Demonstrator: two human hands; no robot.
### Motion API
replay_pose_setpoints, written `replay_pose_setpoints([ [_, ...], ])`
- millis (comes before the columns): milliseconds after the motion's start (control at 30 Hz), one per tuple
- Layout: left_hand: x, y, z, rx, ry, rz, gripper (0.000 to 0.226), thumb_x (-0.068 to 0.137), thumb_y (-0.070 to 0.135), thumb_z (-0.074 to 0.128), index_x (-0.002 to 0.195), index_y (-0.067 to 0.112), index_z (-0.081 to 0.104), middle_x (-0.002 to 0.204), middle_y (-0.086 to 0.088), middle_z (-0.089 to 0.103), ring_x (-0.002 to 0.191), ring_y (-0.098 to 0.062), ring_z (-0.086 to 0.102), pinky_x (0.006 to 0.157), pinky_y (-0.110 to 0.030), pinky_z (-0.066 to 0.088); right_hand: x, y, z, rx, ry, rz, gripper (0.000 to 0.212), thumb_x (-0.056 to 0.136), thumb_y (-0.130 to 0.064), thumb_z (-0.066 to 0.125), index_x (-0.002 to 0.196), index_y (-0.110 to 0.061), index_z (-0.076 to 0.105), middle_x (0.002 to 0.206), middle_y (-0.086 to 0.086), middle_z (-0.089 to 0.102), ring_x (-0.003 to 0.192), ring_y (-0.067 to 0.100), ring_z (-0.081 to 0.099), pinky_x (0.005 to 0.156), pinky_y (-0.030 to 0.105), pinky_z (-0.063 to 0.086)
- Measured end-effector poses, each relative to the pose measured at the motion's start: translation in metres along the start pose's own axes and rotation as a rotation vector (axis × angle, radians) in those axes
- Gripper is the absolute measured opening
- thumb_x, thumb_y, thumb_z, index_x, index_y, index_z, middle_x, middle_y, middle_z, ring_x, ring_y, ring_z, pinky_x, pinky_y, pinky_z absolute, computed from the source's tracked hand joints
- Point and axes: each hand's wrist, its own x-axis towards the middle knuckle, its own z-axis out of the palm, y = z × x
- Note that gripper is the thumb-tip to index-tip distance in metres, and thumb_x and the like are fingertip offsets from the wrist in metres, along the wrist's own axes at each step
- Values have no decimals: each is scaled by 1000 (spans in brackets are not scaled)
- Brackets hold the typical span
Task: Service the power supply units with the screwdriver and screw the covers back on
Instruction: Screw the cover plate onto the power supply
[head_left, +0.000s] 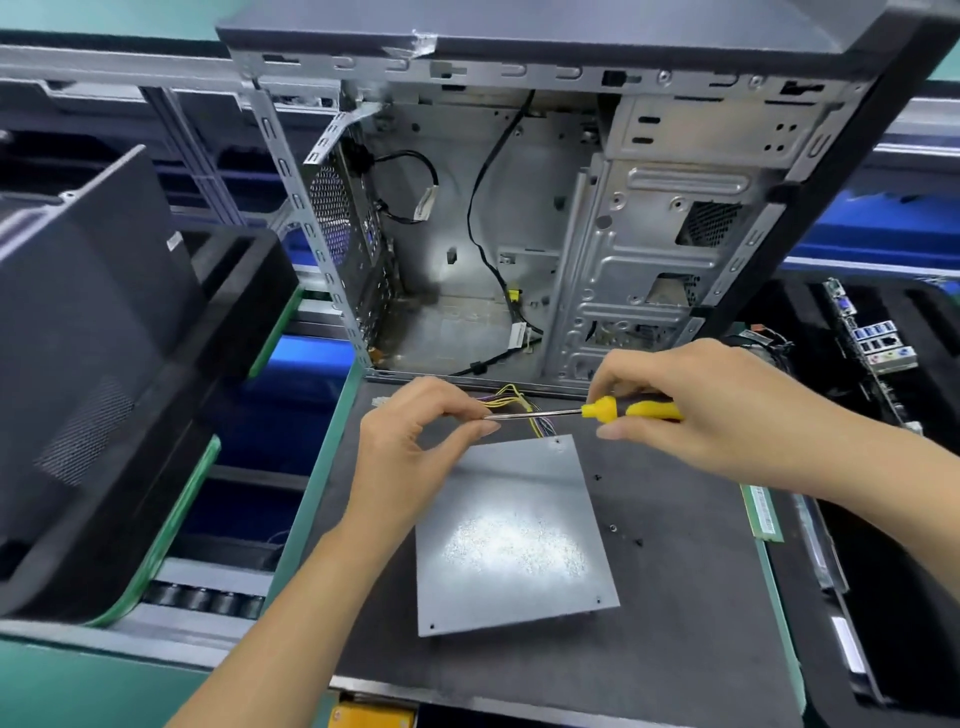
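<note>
1. The right hand (691, 405) grips the yellow screwdriver (605, 410) by its handle.
2. The left hand (421, 431) pinches the screwdriver's tip.
3. The power supply (514, 535) lies on the worktop (685, 623) below both hands, screws (613, 528) beside it.
4. No writing is legible.

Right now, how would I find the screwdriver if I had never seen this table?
Find the big open computer case standing at the back of the dark mat. Just in front of it, above the flat grey metal cover, two hands meet. The screwdriver lies sideways between them: the right hand holds its handle, the left hand pinches its thin silver shaft, and it is the only bright yellow tool there.
</note>
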Motion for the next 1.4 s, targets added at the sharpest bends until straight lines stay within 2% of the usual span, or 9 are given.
replay_pose_setpoints([
  [333, 2, -2, 3, 34, -32, 90, 7, 79, 7, 76, 81, 2, 73, 81, 4, 67, 79, -9, 61, 75, -26, 51, -4, 4, -7, -45, -19, 3, 17, 86, -50, 58, 98, -37, 56, 80, -24, 60, 76, -1, 50, 64, 28, 43],
  [500, 3, -9, 5, 255, -139, 273, 14, 87, 16, 73, 81, 4, 73, 81, -1, 69, 74, -19, 62, 66, -37, 52, -3, 2, -11, -214, -35, -22, 35, 89, -59, 34, 106, -42, 60, 94, -22, 59, 90, 1, 54, 68, 26, 44],
  [600, 2, -10, 5, 339, -140, 318, 17, 88, 19, 70, 80, 5, 72, 80, -1, 68, 72, -20, 61, 62, -36, 51, 4, -3, -13, -229, -36, -30, 36, 90, -59, 35, 105, -39, 62, 90, -18, 63, 81, 3, 55, 61, 23, 41],
  [667, -2, -10, 4, 341, -117, 293, 14, 87, 17, 72, 79, 5, 71, 79, -2, 68, 72, -20, 61, 63, -36, 51, 12, -8, -15, -135, -79, -17, 27, 87, -58, 47, 100, -37, 58, 82, -16, 60, 68, -1, 49, 58, 19, 37],
  [800, -13, -15, -2, 337, -84, 241, 15, 87, 17, 71, 79, 4, 72, 79, -3, 67, 74, -18, 61, 63, -37, 53, 32, -23, -23, -70, -217, -27, 22, 80, -44, 69, 87, -38, 49, 76, -22, 51, 72, -12, 43, 59, 11, 35],
  [933, -17, -24, -13, 281, -64, 159, 19, 88, 21, 69, 86, 4, 73, 83, -2, 67, 78, -17, 61, 68, -35, 54, 52, -37, -26, -121, -192, -59, 18, 80, -37, 71, 86, -36, 54, 74, -24, 50, 73, -11, 41, 61, 20, 36],
  [1167, -19, -41, -29, 161, -96, 52, 29, 82, 20, 78, 106, 5, 73, 99, 0, 66, 85, -13, 62, 73, -35, 56, 78, -56, -24, -172, -214, -76, 16, 82, -35, 69, 81, -36, 53, 71, -22, 52, 69, -13, 40, 54, 16, 30],
  [1300, -31, -54, -36, 7, -136, -151, 43, 74, 22, 83, 114, 12, 70, 106, 7, 61, 89, -6, 59, 82, -25, 52, 87, -66, -14, -205, -268, -69, 18, 82, -36, 68, 82, -36, 50, 80, -18, 58, 80, 2, 49, 64, 27, 43],
  [1400, -40, -61, -37, -107, -179, -333, 46, 72, 30, 84, 115, 29, 67, 109, 18, 63, 101, -3, 59, 88, -18, 48, 94, -73, -6, -231, -309, -66, 19, 82, -37, 69, 80, -36, 49, 83, -17, 58, 83, 12, 54, 62, 29, 43],
])
